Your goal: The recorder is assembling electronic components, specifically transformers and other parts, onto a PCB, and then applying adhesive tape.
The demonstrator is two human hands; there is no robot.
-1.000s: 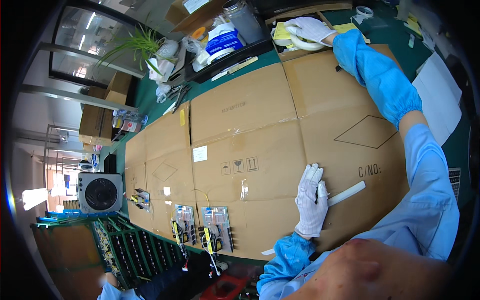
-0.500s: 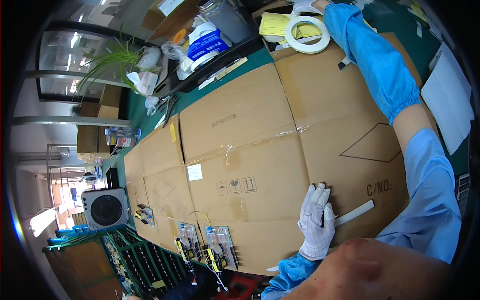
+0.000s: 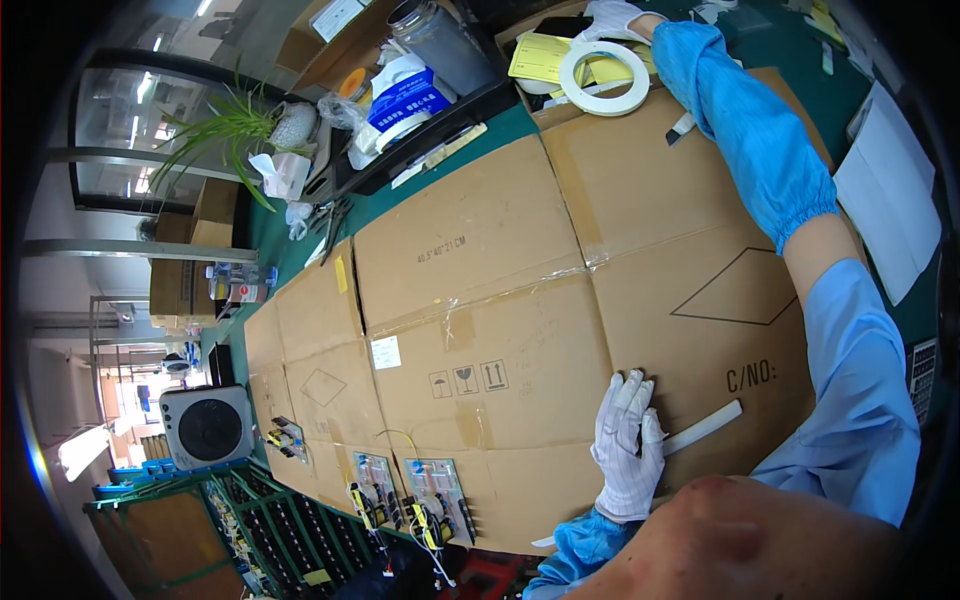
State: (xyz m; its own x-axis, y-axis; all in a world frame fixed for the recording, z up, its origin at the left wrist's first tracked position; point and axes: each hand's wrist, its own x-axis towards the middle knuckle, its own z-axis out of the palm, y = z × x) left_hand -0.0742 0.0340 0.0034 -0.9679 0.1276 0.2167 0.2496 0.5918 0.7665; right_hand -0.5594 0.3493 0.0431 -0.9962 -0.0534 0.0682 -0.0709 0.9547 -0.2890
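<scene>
Tape roll just below right grip, fingers curled beside it, closure unclear; white strip touching flat, open left grip, long axis running rightward on cardboard.

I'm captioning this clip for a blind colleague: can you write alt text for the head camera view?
Seen from above, a person's gloved left hand lies flat on flattened cardboard sheets beside a white strip, while the gloved right hand reaches far across to a white tape roll by yellow papers. Small circuit boards lie at the near left edge.
</scene>
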